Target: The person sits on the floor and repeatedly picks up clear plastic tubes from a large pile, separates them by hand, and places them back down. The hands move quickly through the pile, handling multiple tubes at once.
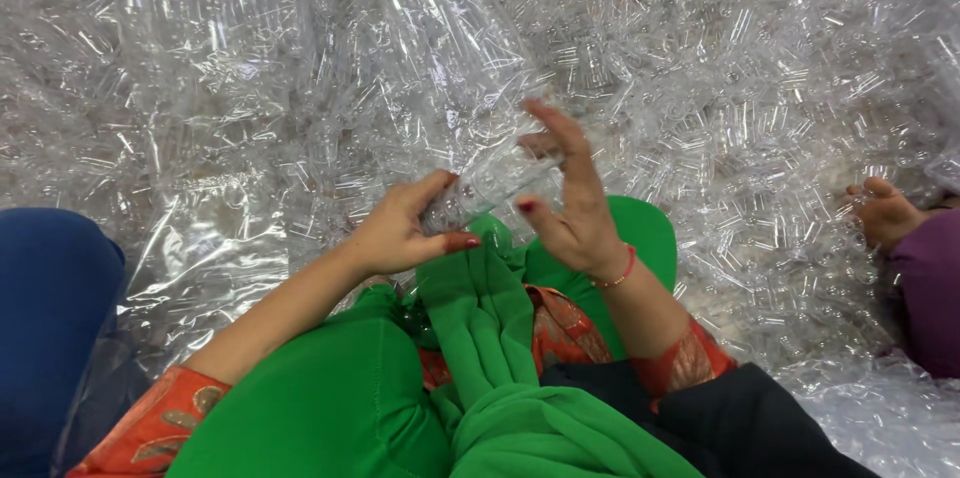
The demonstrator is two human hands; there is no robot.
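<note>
Item: clear plastic strip (490, 188), long axis slanting up-right.
Left hand (400, 233): clamped on its lower end.
Right hand (570, 203): fingers spread, touching its upper end.

Clear plastic packaging (480, 48) fills view from 9 o'clock through 12 to 3 o'clock: crinkled, glossy, see-through bags packed with small clear bottles, heaped in folds with white glare. One small clear bottle or packet (490, 188) at centre, held between left hand (400, 233) and right hand (570, 208); exact shape hard to tell. No labels, signs or screens visible.
</note>
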